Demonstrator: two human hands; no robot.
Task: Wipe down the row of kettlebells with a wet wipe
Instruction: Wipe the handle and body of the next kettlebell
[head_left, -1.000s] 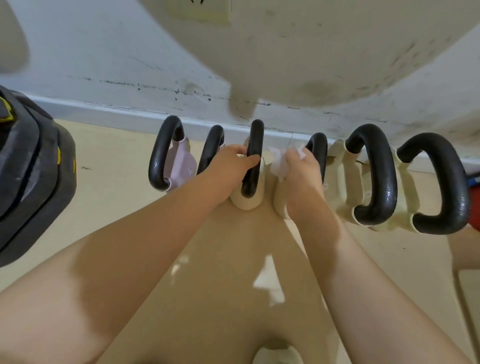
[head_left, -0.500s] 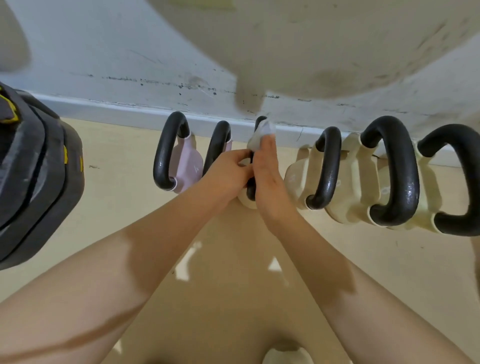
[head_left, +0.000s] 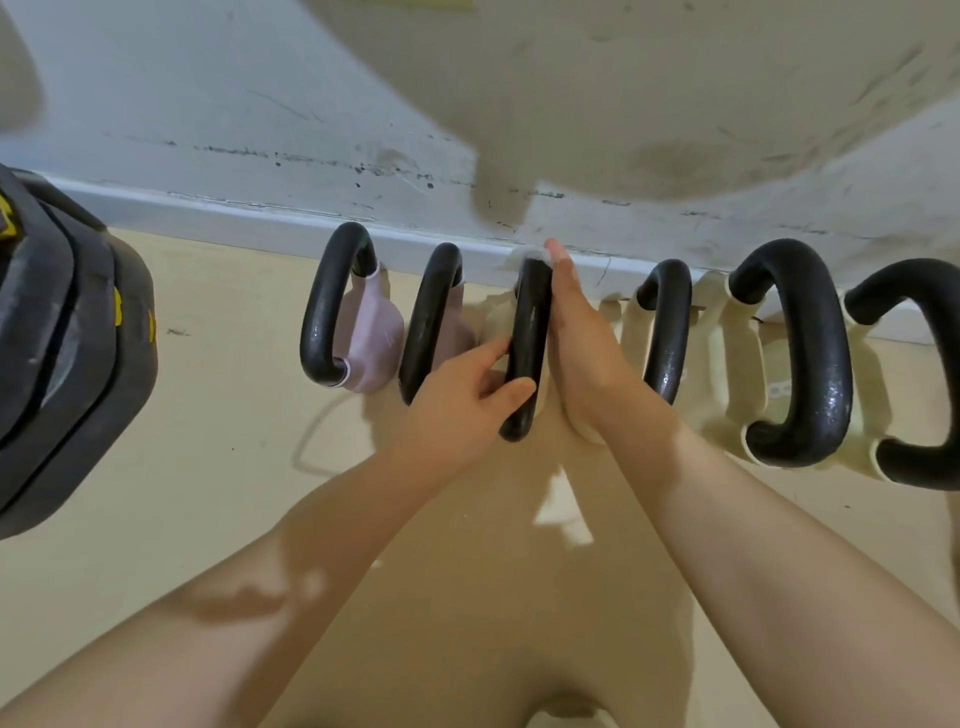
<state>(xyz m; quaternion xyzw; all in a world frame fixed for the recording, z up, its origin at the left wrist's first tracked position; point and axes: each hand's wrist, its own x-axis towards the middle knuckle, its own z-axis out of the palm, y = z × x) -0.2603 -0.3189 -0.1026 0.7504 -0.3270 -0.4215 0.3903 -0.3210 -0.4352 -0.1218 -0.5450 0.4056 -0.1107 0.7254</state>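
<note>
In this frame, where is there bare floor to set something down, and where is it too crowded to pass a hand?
Bare floor lies between the black weight plates and the pink kettlebell. Crowded: the kettlebell row along the baseboard stands nearly body to body, and the left hand and right hand, wipe at its fingertips, flank the third handle.

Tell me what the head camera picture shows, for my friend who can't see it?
Two bare hands clean the third kettlebell in a floor row of six: the left hand steadies its black handle while the right hand presses a white wet wipe over its top.
</note>
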